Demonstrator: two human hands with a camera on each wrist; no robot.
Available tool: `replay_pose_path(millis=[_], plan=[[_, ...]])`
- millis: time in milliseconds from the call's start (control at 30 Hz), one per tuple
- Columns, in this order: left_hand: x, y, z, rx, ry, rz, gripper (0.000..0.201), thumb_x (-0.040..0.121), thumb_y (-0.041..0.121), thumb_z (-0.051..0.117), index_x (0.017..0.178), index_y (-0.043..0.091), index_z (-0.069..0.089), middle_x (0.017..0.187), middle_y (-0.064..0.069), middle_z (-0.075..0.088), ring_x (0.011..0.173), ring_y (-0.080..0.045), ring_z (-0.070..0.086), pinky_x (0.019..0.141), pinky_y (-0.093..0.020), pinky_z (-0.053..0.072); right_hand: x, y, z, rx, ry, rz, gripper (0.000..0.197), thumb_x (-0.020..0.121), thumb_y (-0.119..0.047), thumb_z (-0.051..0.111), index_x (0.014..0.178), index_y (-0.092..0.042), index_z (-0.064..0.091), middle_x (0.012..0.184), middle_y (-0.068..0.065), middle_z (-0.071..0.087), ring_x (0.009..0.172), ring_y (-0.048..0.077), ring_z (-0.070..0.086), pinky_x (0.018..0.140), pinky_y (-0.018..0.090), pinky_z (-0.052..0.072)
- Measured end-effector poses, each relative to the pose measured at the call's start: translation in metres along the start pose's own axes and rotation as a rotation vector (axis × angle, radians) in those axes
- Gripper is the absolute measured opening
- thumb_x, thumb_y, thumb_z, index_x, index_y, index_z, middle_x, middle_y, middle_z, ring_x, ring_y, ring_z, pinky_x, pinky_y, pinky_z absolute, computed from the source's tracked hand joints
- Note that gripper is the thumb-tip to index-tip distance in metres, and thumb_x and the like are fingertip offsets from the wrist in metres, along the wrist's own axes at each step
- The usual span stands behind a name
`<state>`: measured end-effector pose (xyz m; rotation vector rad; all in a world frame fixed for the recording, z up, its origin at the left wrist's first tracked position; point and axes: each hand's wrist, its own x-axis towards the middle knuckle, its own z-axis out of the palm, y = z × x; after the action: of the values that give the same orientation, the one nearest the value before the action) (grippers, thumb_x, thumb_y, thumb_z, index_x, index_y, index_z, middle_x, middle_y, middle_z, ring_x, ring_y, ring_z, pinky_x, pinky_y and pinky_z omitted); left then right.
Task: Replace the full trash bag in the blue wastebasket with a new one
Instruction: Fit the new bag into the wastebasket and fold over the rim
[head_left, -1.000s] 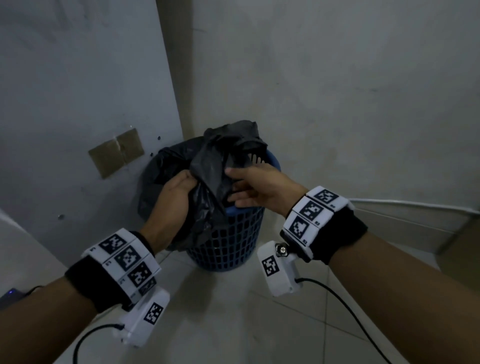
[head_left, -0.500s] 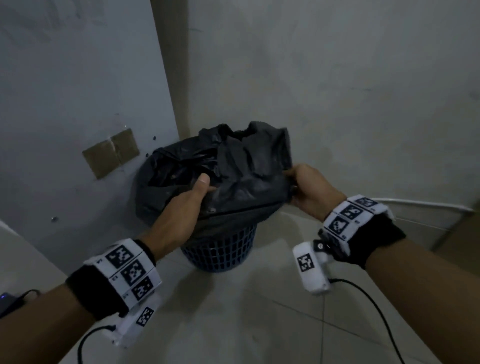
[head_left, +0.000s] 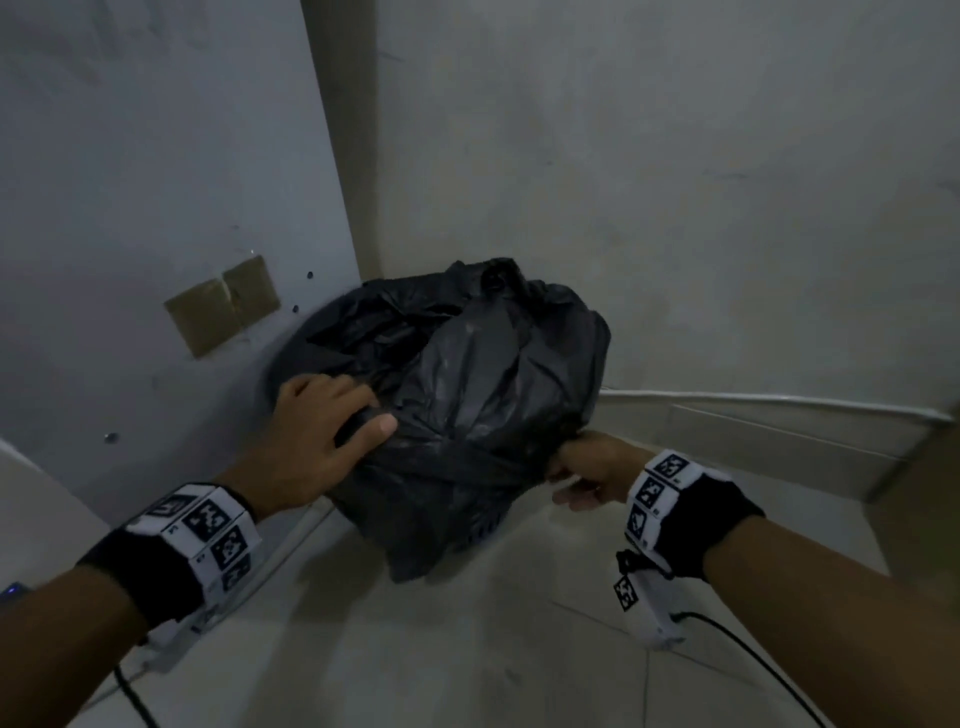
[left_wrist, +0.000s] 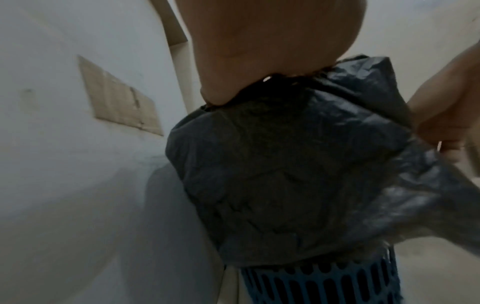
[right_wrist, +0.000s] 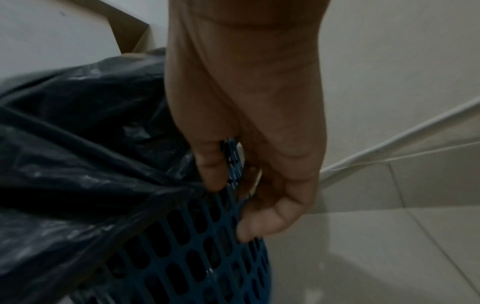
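Note:
A black trash bag (head_left: 483, 374) is draped over the blue mesh wastebasket (right_wrist: 194, 257), which stands in a wall corner. The bag hides the rim and most of the basket; its hem hangs partway down the wall (left_wrist: 324, 283). My left hand (head_left: 337, 415) lies on the bag's near-left top with fingers spread and fairly straight, pressing the plastic (left_wrist: 285, 174). At the bag's right side, my right hand (head_left: 566, 467) pinches the hem (right_wrist: 78, 154) between thumb and fingers (right_wrist: 213, 168), against the basket's side.
Walls close in behind and left of the basket. Brown taped patches (head_left: 223, 306) sit on the left wall. A white conduit (head_left: 779, 400) runs along the right wall's base. Pale tiled floor lies in front. Cables trail from both wrists.
The bag was bunched above the basket, then spread wide. Both hands have moved apart and down, drawing it over the rim. The blue mesh is now almost hidden in the head view.

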<state>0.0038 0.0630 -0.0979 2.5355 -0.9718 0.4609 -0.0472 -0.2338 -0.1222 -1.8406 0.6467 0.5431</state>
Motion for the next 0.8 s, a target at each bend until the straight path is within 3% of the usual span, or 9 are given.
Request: replay_pose_path(millis=[167, 300, 367, 433, 500, 567, 667, 733, 800], plan=[[0.001, 0.017, -0.008, -0.049, 0.26, 0.109, 0.03, 0.09, 0.029, 0.046, 0.101, 0.004, 0.059, 0.106, -0.012, 0.054, 0.097, -0.027, 0.052, 0.086, -0.037, 0.042, -0.004, -0.023, -0.009, 0.749, 0.237, -0.166, 0.045, 0.101, -0.046, 0.028, 0.097, -0.013, 0.059, 0.103, 0.012, 0.06, 0.078, 0.028, 0.056, 0.07, 0.037, 0.049], [0.009, 0.055, 0.002, 0.077, 0.13, 0.219, 0.036, 0.092, 0.044, 0.05, 0.111, 0.016, 0.064, 0.119, -0.007, 0.055, 0.111, -0.024, 0.05, 0.096, -0.038, 0.037, 0.003, -0.039, -0.02, 1.025, 0.387, -0.245, 0.08, 0.086, -0.074, 0.021, 0.122, -0.013, 0.058, 0.116, 0.01, 0.063, 0.101, 0.032, 0.059, 0.098, 0.044, 0.046], [0.009, 0.062, 0.012, 0.166, 0.018, 0.204, 0.044, 0.091, 0.055, 0.047, 0.119, 0.024, 0.06, 0.125, -0.003, 0.054, 0.116, -0.023, 0.049, 0.102, -0.042, 0.036, 0.005, -0.049, -0.025, 0.877, 0.571, -0.303, 0.088, 0.072, -0.081, 0.031, 0.116, -0.012, 0.062, 0.122, 0.014, 0.063, 0.109, 0.032, 0.059, 0.099, 0.043, 0.046], [0.007, 0.057, 0.021, 0.218, -0.041, 0.179, 0.044, 0.092, 0.055, 0.043, 0.122, 0.027, 0.056, 0.119, 0.002, 0.057, 0.112, -0.022, 0.053, 0.106, -0.044, 0.033, -0.003, -0.052, -0.023, 0.551, 0.781, -0.449, 0.051, 0.086, -0.06, 0.047, 0.094, -0.012, 0.061, 0.098, 0.012, 0.064, 0.09, 0.026, 0.058, 0.08, 0.029, 0.043], [0.004, 0.046, 0.025, 0.243, -0.027, 0.206, 0.035, 0.094, 0.045, 0.041, 0.117, 0.025, 0.058, 0.11, 0.002, 0.061, 0.102, -0.023, 0.058, 0.105, -0.044, 0.032, -0.005, -0.04, -0.018, 0.244, 0.908, -0.585, 0.027, 0.095, -0.033, 0.053, 0.085, -0.008, 0.056, 0.082, 0.01, 0.057, 0.077, 0.023, 0.051, 0.065, 0.028, 0.032], [0.0, 0.03, 0.024, 0.299, -0.005, 0.268, 0.03, 0.092, 0.035, 0.042, 0.113, 0.022, 0.058, 0.104, -0.001, 0.064, 0.097, -0.026, 0.059, 0.105, -0.047, 0.032, 0.006, -0.02, -0.015, -0.007, 0.863, -0.617, 0.022, 0.095, -0.023, 0.051, 0.08, -0.007, 0.051, 0.08, 0.016, 0.057, 0.073, 0.025, 0.05, 0.063, 0.03, 0.032], [-0.008, 0.0, 0.013, 0.376, -0.047, 0.297, 0.03, 0.09, 0.031, 0.043, 0.116, 0.022, 0.055, 0.108, -0.006, 0.063, 0.103, -0.029, 0.056, 0.107, -0.055, 0.03, 0.024, -0.002, -0.012, -0.397, 0.438, -0.373, 0.015, 0.093, -0.017, 0.049, 0.081, -0.009, 0.055, 0.073, 0.015, 0.056, 0.07, 0.029, 0.054, 0.066, 0.032, 0.046], [-0.014, -0.014, 0.003, 0.349, -0.075, 0.249, 0.036, 0.088, 0.032, 0.044, 0.121, 0.022, 0.055, 0.117, -0.007, 0.06, 0.113, -0.029, 0.052, 0.109, -0.059, 0.024, 0.02, -0.001, -0.006, -0.416, 0.17, -0.203, 0.011, 0.094, -0.016, 0.05, 0.089, -0.008, 0.058, 0.067, 0.009, 0.05, 0.059, 0.024, 0.048, 0.056, 0.027, 0.042], [-0.016, -0.012, -0.006, 0.248, -0.094, 0.206, 0.048, 0.084, 0.036, 0.046, 0.129, 0.023, 0.053, 0.129, -0.007, 0.053, 0.124, -0.027, 0.045, 0.113, -0.056, 0.018, 0.018, -0.001, -0.002, -0.235, 0.091, -0.124, 0.015, 0.097, -0.018, 0.045, 0.093, -0.007, 0.054, 0.071, 0.009, 0.051, 0.054, 0.022, 0.046, 0.053, 0.024, 0.037]])
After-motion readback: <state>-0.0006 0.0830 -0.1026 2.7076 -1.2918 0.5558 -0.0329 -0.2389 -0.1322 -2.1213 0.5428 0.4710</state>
